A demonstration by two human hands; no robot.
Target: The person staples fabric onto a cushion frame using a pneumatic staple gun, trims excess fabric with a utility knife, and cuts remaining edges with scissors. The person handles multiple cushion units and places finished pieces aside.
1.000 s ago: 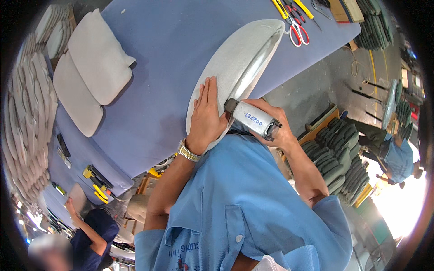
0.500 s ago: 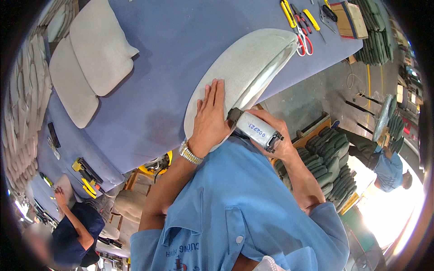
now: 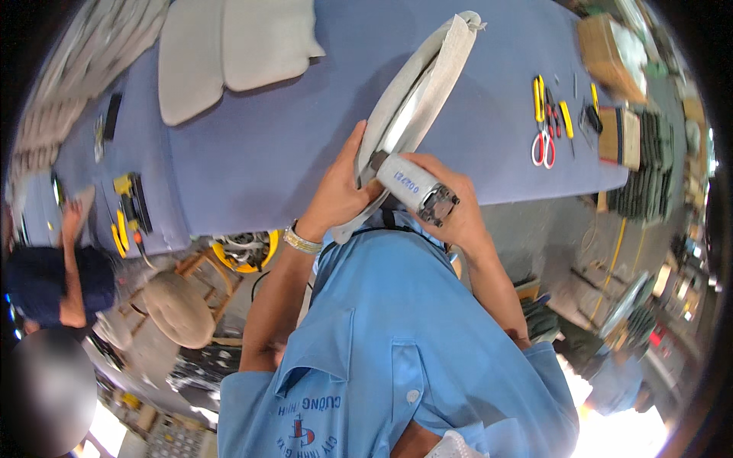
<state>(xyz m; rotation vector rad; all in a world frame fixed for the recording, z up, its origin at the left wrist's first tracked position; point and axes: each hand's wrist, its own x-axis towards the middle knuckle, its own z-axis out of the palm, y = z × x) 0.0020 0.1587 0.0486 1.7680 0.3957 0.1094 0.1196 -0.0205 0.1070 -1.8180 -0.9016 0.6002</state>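
Observation:
A long, curved, grey fabric-covered seat panel stands tilted on edge at the table's near side, its folded fabric edge and pale inside facing right. My left hand is closed on the panel's lower part, with the thumb side by the open edge. My right hand grips a grey staple gun with a black end. The gun's dark nose rests at or very near the panel's inner edge; exact contact cannot be made out.
On the blue table lie two grey covered panels, red-handled scissors, a yellow cutter and a yellow-black tool. A cardboard box stands far right. A co-worker works at left, near a stool.
The panel has tipped up onto its edge, turning its open side toward me. My left hand has gone from lying flat on it to gripping it. The view has also shifted.

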